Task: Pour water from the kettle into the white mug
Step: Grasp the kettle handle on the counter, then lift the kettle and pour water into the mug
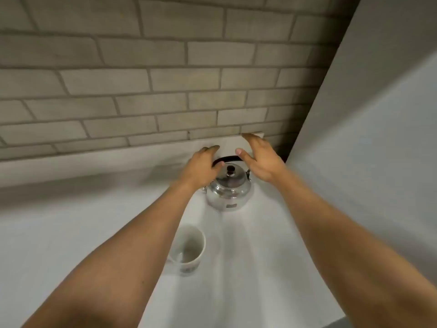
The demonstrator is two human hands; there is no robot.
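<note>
A shiny metal kettle [228, 191] with a black handle and a dark lid knob stands on the white counter near the back wall. My left hand [201, 165] hovers at the left end of the handle, fingers spread, holding nothing. My right hand [259, 157] is open just to the right of the handle, thumb near the handle's right end. A white mug [189, 249] stands upright in front of the kettle, partly covered by my left forearm. Its inside looks empty.
The white counter [248, 268] runs back to a grey brick wall [142, 79]. A tall white panel [378, 138] rises on the right, close to the kettle. The counter's front edge shows at the lower right.
</note>
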